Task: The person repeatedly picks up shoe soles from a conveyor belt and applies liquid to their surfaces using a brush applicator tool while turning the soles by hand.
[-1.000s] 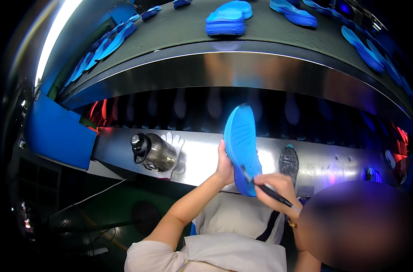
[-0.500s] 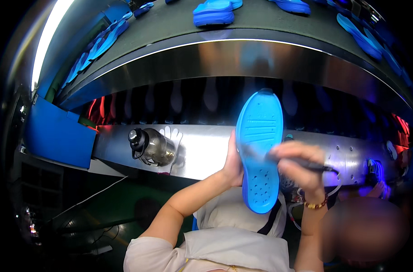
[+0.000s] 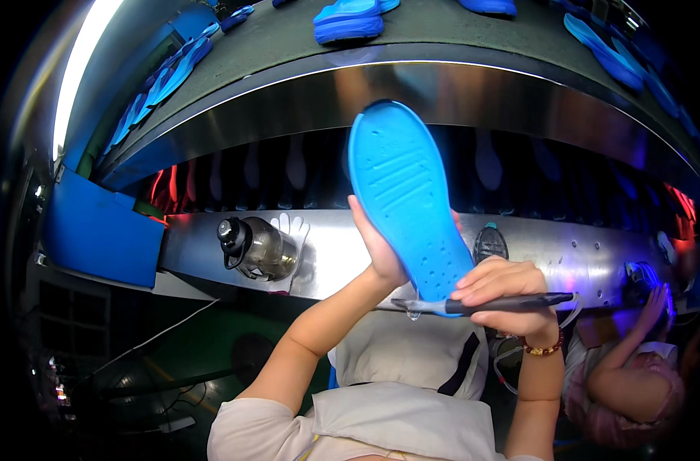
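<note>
Your left hand (image 3: pixel 380 253) clamps the bright blue rubber shoe sole (image 3: pixel 407 201) near its lower end, long axis upright and tilted left, while your right hand (image 3: pixel 503 296), fingers closed on a slim black-handled brush (image 3: pixel 488 305), sets its tip at the sole's bottom edge.

The bright blue foam shoe sole (image 3: pixel 410 203) bears raised ribs and small dots in the same blue. The slim black-handled tool (image 3: pixel 492 304) ends in a silvery tip. On the right wrist sits a brown beaded bracelet (image 3: pixel 543 349). Left, a dark smoky bottle with black cap (image 3: pixel 255 247) lies on the shiny silver metal shelf (image 3: pixel 580 257). Far off, more blue soles (image 3: pixel 348 18) rest on the grey-green belt (image 3: pixel 288 38).
</note>
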`<state>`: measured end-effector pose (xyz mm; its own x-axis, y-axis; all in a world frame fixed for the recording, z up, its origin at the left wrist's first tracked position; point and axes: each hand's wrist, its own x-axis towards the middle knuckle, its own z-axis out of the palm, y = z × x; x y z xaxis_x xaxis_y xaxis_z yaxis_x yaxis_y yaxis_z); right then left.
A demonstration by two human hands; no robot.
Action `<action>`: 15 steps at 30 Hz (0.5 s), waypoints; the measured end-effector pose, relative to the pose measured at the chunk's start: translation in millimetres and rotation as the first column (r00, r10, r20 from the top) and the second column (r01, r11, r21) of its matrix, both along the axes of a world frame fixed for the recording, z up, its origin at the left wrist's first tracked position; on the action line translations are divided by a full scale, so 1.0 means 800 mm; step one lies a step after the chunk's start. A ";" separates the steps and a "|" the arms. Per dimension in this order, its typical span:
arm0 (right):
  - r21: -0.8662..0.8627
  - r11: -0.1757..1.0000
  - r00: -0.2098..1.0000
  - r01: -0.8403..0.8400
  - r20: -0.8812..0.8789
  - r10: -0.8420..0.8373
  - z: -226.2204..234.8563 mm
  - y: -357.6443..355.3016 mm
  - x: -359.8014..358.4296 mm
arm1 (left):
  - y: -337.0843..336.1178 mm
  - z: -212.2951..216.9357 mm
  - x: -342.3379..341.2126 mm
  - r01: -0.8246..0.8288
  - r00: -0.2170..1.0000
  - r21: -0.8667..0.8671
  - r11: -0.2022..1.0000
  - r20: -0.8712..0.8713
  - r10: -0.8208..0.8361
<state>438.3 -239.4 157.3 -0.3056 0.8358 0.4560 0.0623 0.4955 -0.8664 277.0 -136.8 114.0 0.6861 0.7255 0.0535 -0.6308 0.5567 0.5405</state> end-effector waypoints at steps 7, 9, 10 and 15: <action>0.071 0.991 0.991 0.116 0.065 -0.121 -0.009 -0.014 0.003 | 0.014 0.021 -0.007 -0.164 0.986 0.062 0.985 0.048 0.161; -0.043 0.987 0.986 0.157 -0.042 -0.158 -0.015 -0.017 0.009 | 0.016 0.026 -0.009 -0.187 0.982 0.043 0.981 0.023 0.186; -0.157 0.970 0.968 0.187 -0.139 -0.209 -0.015 -0.018 0.010 | 0.017 0.027 -0.007 -0.207 0.978 0.027 0.978 0.003 0.207; -0.013 0.986 0.985 0.169 0.023 -0.169 -0.010 -0.019 0.001 | 0.024 0.027 -0.011 -0.186 0.982 0.124 0.975 0.020 0.185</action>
